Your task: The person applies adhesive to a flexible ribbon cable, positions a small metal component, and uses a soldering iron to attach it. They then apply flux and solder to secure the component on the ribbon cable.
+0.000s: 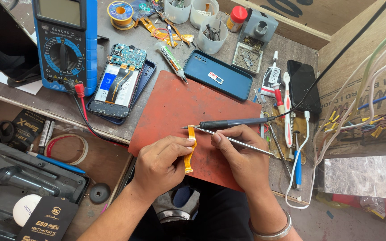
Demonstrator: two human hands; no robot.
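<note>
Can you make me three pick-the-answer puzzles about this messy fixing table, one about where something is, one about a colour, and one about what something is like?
1. Where does the opened phone lie?
A. just right of the blue multimeter
B. on the red mat
C. under the white cable

2. What colour is the flex ribbon in the left hand?
A. green
B. orange-yellow
C. black

3. How is the phone beside the multimeter?
A. shut in its case
B. back off, insides showing
C. wrapped in paper

Answers:
1 A: the opened phone rests on the bench beside the multimeter, clear of the red mat.
2 B: the flex ribbon pinched by the left hand is orange-yellow; the right hand holds tweezers to its top end.
3 B: its circuit board and battery are bare.
</note>
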